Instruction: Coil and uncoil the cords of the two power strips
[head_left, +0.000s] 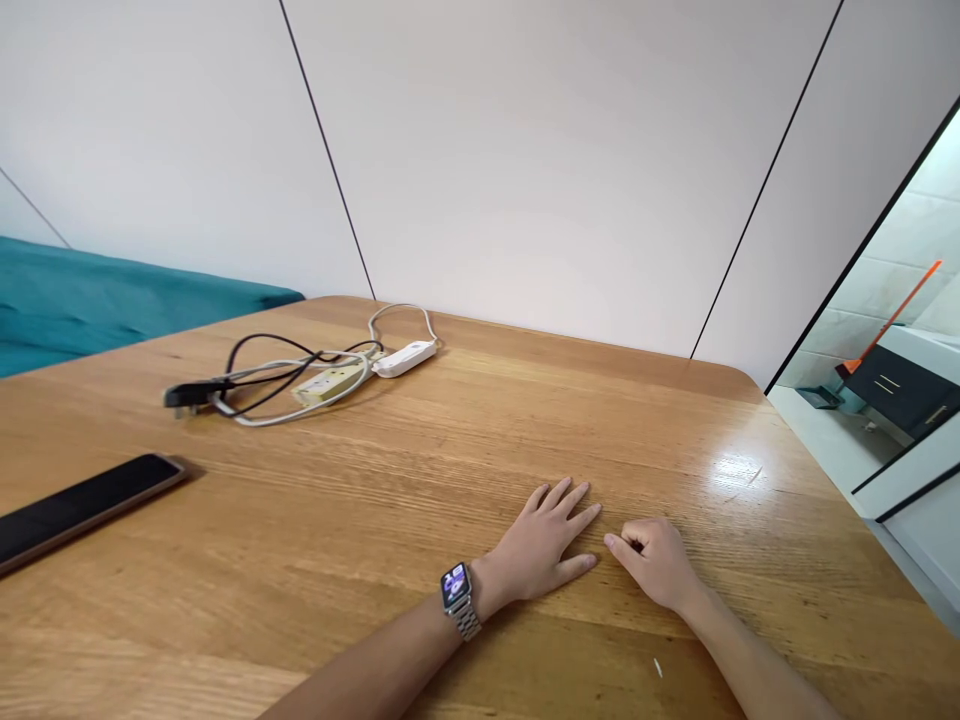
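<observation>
My left hand [541,545] lies flat on the wooden table [420,480], palm down with fingers spread, and holds nothing. A smartwatch [456,588] with a metal link band is on that wrist, its screen lit. Just to the right, my right hand [658,562] rests on the tabletop in a loose fist. Its thumb points toward the left hand, and a small dark hollow shows between thumb and curled fingers, with no object visible there. The two hands are close but apart. A small white sliver [658,667] lies near my right forearm.
A phone [82,505] with a dark screen lies at the left. Farther back sit a yellowed power strip [328,383], a white plug-in unit [405,358], a black plug [196,393] and tangled cables. A pale wall stands behind; a teal sofa [135,290] is beyond the left edge.
</observation>
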